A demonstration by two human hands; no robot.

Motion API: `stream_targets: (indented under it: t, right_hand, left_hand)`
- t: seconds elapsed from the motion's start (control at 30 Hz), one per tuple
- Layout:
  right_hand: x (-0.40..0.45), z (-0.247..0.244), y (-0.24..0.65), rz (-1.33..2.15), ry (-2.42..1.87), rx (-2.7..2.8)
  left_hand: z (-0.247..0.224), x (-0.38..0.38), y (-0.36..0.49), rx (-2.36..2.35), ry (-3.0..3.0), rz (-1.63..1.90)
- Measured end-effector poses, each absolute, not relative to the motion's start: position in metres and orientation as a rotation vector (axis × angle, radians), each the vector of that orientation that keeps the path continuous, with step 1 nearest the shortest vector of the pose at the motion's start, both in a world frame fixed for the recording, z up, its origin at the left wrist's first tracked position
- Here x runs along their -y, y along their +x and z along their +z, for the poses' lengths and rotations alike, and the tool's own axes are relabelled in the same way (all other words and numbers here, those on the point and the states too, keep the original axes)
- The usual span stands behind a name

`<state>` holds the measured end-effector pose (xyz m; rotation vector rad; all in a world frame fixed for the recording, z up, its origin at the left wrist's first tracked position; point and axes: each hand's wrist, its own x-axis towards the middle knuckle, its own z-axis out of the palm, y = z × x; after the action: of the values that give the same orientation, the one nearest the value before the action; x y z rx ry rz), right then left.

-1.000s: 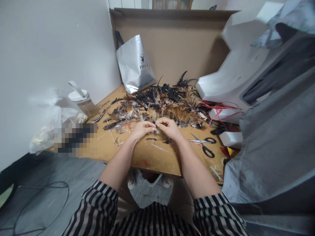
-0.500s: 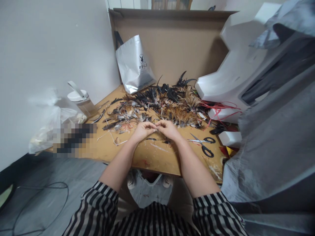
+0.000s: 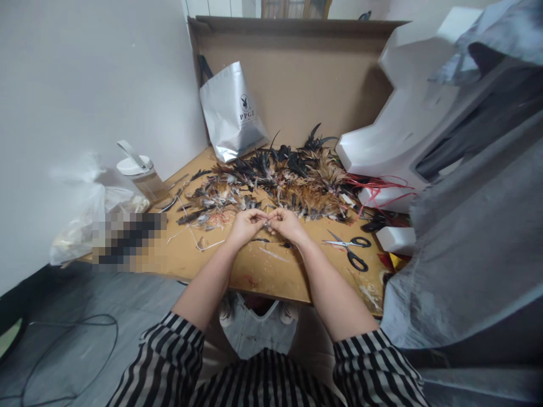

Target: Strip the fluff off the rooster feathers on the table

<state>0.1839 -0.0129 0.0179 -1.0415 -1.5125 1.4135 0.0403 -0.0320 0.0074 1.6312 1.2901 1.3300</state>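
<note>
My left hand and my right hand meet fingertip to fingertip above the middle of the wooden table. Both are closed in a pinch. A tiny greyish-pale bit shows between and just below the fingertips, too small to name. Right behind the hands spreads a heap of brown feathers, with black feathers farther back. Scissors with black handles lie partly spread to the right of my right hand. A thin white strip lies left of my left hand.
A silver bag leans against the cardboard panel behind. On the left are a lidded bottle and a plastic bag. White foam pieces, red strings and a grey cloth border the right side.
Both hands stay together in nearly the same place, with the fingers shifted slightly. A little more of the pale bit shows below the fingertips. The scissors and feathers have not moved.
</note>
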Motion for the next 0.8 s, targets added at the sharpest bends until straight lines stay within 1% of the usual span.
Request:
stream_targets:
  t: [0.13,0.33,0.57,0.7,0.8]
  right_hand:
    - [0.0130,0.0147,0.1752,1.448,-1.038,1.400]
    - [0.0128,0.0202,0.1733,1.575,-1.054,1.187]
    - [0.0157,0.0242,0.1760,1.657,-1.008,1.102]
    - [0.0162,0.0232,0.1737,1.624,-1.038,1.169]
    - [0.0146,0.0212,0.1717,1.527,-1.099,1.249]
  left_hand:
    - [0.0064,0.0337,0.0388,-1.386,1.765,1.406]
    - [0.0077,0.0352,0.0377,-1.438,1.787,1.488]
    - [0.0066,0.0340,0.0363,-1.384,1.945,1.587]
    - [0.0068,0.0328,0.0355,-1.347,2.061,1.615]
    - [0.0071,0.0329,0.0354,-1.349,2.091,1.615]
